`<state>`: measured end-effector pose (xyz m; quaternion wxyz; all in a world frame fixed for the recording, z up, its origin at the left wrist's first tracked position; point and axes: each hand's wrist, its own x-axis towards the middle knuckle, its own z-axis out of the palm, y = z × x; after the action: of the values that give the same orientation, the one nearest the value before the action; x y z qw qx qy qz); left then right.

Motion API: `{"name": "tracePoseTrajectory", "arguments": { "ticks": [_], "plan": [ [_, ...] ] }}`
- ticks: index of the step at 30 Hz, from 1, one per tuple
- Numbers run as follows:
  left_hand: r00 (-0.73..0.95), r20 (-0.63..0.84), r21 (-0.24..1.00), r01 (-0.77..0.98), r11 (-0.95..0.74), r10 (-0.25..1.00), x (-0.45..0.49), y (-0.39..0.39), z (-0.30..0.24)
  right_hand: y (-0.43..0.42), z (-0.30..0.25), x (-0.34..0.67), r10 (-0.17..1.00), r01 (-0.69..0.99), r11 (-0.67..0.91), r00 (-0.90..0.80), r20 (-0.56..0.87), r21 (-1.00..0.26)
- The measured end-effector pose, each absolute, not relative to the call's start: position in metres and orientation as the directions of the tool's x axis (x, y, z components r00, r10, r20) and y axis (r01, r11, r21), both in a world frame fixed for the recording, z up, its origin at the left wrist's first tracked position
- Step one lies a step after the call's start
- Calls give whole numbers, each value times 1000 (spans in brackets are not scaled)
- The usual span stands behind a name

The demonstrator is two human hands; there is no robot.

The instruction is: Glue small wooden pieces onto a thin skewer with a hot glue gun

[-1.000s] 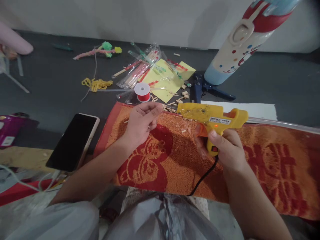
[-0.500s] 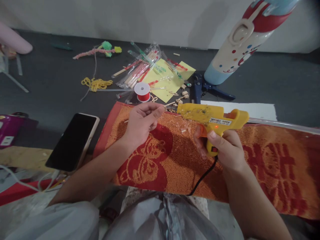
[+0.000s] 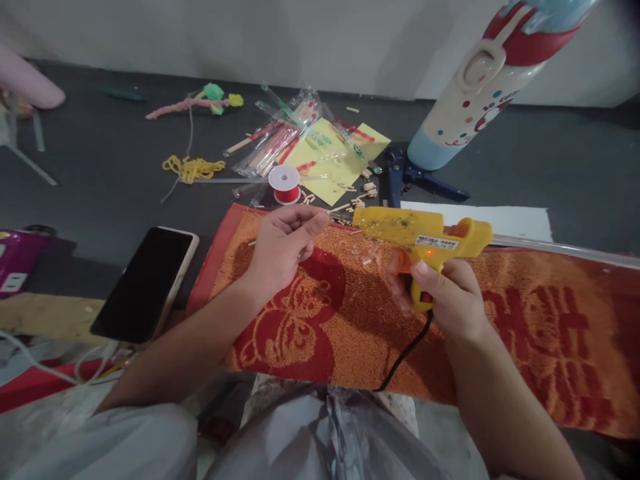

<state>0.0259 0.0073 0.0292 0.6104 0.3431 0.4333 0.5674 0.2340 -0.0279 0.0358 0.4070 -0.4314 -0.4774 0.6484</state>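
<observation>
My right hand (image 3: 450,293) is wrapped round the handle of a yellow hot glue gun (image 3: 395,223), its small light glowing orange and its nozzle pointing left. My left hand (image 3: 287,243) is closed in a pinch close to the nozzle tip; what sits between thumb and forefinger is too small to make out. Both hands are over an orange and red towel (image 3: 370,320). Just behind the nozzle lie several short cut wooden stick pieces (image 3: 369,190). A clear glue stick (image 3: 560,250) runs out of the gun's back end to the right.
A spool of red thread (image 3: 285,185), yellow cord (image 3: 193,169), bagged sticks (image 3: 270,143) and yellow paper (image 3: 323,163) lie behind my hands. Dark blue cutters (image 3: 397,177) rest beside a tall bottle (image 3: 470,100). A phone (image 3: 145,283) lies left, and the gun's black cable (image 3: 407,353) hangs over the towel.
The glue gun and my right hand have shifted very slightly left, bringing the nozzle a touch closer to my left fingers. My left hand stays almost still.
</observation>
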Motion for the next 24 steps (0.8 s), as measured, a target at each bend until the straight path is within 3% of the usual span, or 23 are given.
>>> {"name": "tracePoseTrajectory", "arguments": {
  "ticks": [7, 13, 18, 24],
  "plan": [
    [-87, -188, 873, -470, 126, 978, 23, 10, 27, -30, 33, 238, 936, -175, -204, -325, -139, -963],
    [-103, -283, 825, -533, 187, 953, 19, 16, 19, -29, 23, 237, 952, -148, -230, -238, -191, -962],
    [-72, -261, 817, -548, 180, 963, 18, 16, 13, -24, 20, 232, 943, -32, -270, -209, -258, -962],
    [-67, -227, 815, -559, 152, 971, 16, 14, 10, -26, 32, 217, 941, -69, -326, -115, -317, -943]
  ]
}}
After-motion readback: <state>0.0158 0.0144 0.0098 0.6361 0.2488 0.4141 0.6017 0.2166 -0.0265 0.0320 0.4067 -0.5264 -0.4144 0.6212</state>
